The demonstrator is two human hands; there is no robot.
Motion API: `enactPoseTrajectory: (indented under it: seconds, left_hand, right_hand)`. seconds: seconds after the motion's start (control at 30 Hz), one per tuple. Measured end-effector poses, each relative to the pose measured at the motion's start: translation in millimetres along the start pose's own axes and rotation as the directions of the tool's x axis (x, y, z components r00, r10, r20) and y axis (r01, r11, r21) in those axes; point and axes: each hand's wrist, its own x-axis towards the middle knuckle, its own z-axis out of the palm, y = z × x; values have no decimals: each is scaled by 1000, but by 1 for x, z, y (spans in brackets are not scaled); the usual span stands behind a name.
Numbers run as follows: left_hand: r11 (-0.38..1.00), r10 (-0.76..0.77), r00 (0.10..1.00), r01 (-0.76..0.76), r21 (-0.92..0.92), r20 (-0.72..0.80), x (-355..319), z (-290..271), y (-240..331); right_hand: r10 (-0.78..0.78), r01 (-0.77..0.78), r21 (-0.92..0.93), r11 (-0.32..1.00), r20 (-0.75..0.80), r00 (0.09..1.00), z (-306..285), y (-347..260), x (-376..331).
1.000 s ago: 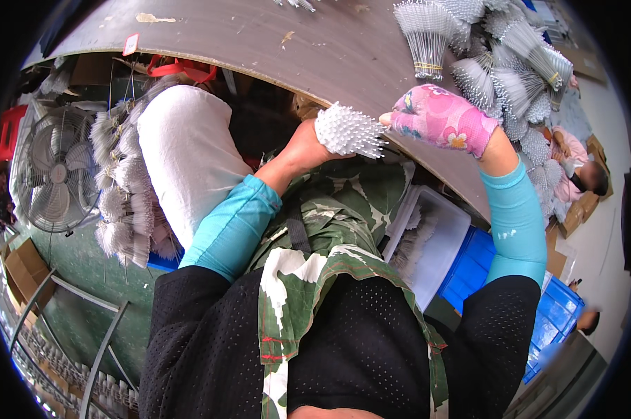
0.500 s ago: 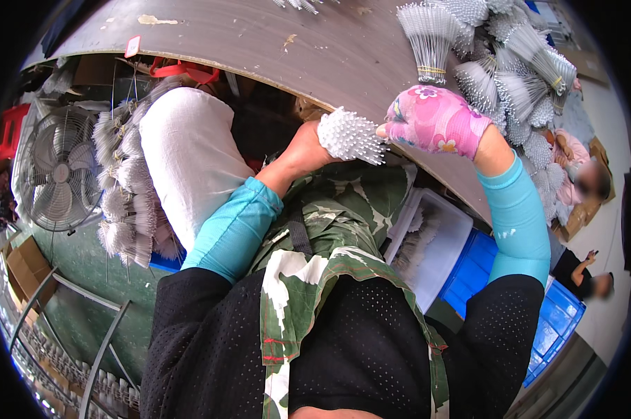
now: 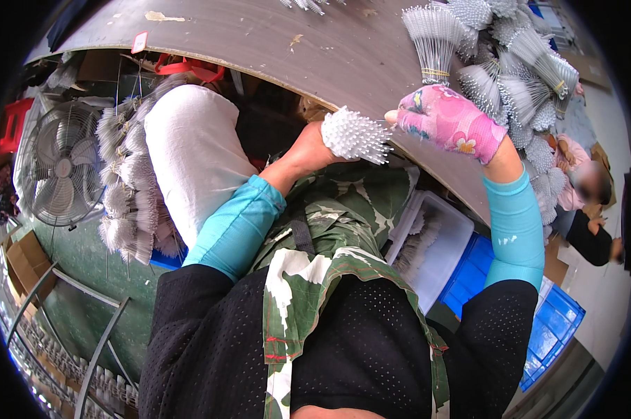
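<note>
In front of my lap, my left hand (image 3: 307, 150) is closed around a bundle of thin stems with white beaded tips (image 3: 356, 135). The tips fan out to the right, while the stems are mostly hidden in the fist. To the right of the tips, by the table edge, is my right hand (image 3: 447, 120) in a pink flowered glove with bare fingertips. Its thumb and finger are pinched together a short gap from the bundle. A fine line seems to run between the tips and the pinch, too thin to make out.
A brown table (image 3: 260, 42) with worn patches spans the far side. Tied bundles of white-tipped stems (image 3: 434, 42) pile up at its right. More bundles hang at left beside a fan (image 3: 63, 164). Blue crates (image 3: 483, 269) and a white bin (image 3: 441, 237) stand at right. Other people sit farther right.
My right hand has moved slightly up and to the right, a little farther from the tips. My left hand still holds the bundle almost in place. A person at far right has shifted.
</note>
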Motion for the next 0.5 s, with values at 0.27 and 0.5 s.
enactPoseTrajectory:
  seconds: [0.27,0.5]
  left_hand:
    - [997,13,1000,-15,73,18,1,-1,-1]
    - [998,5,1000,-6,55,17,2,0,-2]
  right_hand:
    - [-4,10,-63,998,86,996,3,3,3]
    - [-108,113,-91,989,59,992,9,8,8]
